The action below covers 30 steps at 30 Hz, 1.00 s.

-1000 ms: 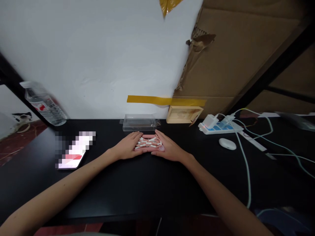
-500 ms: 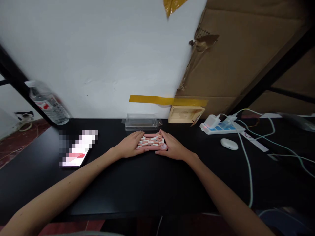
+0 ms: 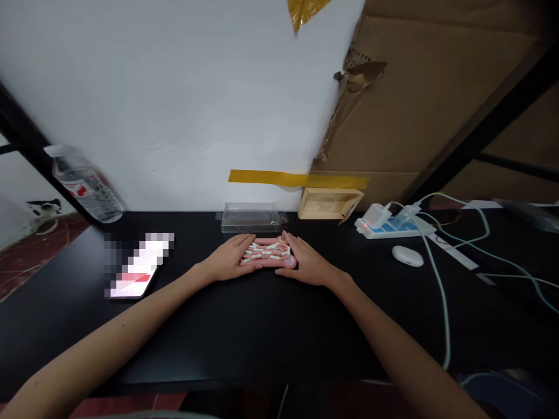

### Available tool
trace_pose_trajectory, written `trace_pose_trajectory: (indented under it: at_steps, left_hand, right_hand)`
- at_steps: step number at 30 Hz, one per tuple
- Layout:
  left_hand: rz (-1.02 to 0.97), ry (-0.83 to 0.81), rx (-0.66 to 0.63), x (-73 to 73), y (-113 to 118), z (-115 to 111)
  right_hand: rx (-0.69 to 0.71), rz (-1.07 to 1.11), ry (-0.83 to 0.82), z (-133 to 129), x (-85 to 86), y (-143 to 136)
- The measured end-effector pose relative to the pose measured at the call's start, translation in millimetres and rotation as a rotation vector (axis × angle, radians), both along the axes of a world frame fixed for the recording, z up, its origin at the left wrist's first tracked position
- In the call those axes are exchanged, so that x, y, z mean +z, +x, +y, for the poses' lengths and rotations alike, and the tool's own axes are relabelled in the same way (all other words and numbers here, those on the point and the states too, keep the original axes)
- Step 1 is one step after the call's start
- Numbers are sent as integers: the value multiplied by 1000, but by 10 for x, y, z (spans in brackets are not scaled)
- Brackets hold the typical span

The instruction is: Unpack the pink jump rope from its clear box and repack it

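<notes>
A pink, roughly rectangular piece with rounded ends lies on the black table between my hands. Its middle is filled with several small white and pink sticks or beads in uneven rows, and a pale disc sits at its near right corner; its exact kind I cannot make out. My left hand grips the left end, thumb along the near edge and fingers at the far side. Around the right end, my right hand is closed in the same way. Both palms hide parts of the ends.
Behind the hands stand a clear plastic box and a shallow wooden box. A phone and a water bottle are on the left. On the right are a power strip, a white oval case and loose cables.
</notes>
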<state>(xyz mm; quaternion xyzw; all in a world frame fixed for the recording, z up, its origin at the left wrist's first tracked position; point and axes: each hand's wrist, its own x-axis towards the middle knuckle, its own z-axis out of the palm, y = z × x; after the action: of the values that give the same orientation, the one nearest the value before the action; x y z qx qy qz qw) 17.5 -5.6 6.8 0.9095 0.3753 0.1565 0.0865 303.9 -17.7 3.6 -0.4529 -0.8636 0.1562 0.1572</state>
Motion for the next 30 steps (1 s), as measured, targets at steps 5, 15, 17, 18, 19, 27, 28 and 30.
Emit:
trace_pose_trajectory:
  at_steps: [5,15,17,18,19,27,28,30]
  left_hand:
    - [-7,-2,4,52,22,-30]
    - [60,75,99,236,284,-173]
    - [71,99,133,206,325,-195]
    - [65,109,142,182,336,-200]
    - [50,119,146,155,343,-201]
    - [-155,95,217,27,359,-143]
    - [-189,70,224,36,360,-136]
    - [-293,4,234,76,361,-126]
  right_hand:
    - [-11,18,16,-4,6,-21]
    - [35,134,107,-21,-32,-78]
    - [33,141,104,-32,-22,-92]
    - [30,148,99,-39,-11,-97]
    - [27,159,94,-46,3,-102]
    - [21,386,165,-126,143,-171]
    - [25,416,173,-137,162,-183]
    - [27,485,156,-138,200,-205]
